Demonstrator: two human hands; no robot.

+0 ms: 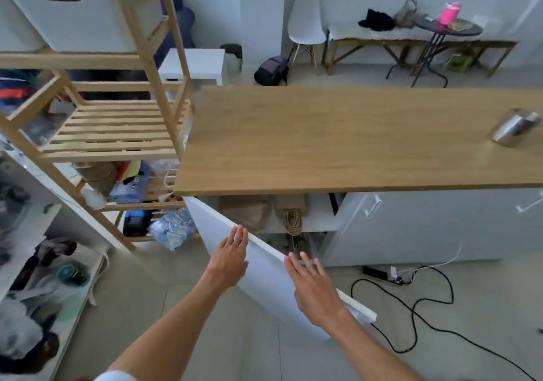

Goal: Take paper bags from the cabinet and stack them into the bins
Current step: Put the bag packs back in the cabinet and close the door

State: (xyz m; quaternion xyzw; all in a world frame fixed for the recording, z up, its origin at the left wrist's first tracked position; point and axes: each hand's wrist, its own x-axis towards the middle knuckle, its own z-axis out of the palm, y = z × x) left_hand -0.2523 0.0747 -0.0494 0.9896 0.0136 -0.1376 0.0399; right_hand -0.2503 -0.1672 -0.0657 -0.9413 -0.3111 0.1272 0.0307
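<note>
**ITEM: Cabinet open, paper bags on shelf, both hands empty**

- Cabinet door (pixel 264 266): white, standing swung open under the bench's near-left corner, its top edge running toward the camera between the two hands.
- Left hand (pixel 230 258): fingers straight and relaxed, holding nothing; lying over the door's outer face, fingertips at its top edge. Contact w/ door: can't tell.
- Right hand (pixel 316 288): fingers straight, spread a little, holding nothing; reaching on the cabinet side of the door.
- Paper bags (pixel 273 211): brown, sitting on the upper cabinet shelf just under the bench's front edge, ahead of both hands and deeper in. Twisted rope handles (pixel 292 219) hanging over the shelf's front edge, pointing toward the right hand.
- Key relation: door is dividing the hands; right hand has the open line to the bags, so appears better placed. Left would need to clear the door edge first.
- Bins: white bin (pixel 73 13) sitting on top level of wooden rack (pixel 117 128), left of bench, well apart from cabinet.
- Hidden/unclear: bench top is covering the bags' rear; count and long axis not readable. Lower cabinet interior dark, contents indistinct. Motion blur throughout.
</note>
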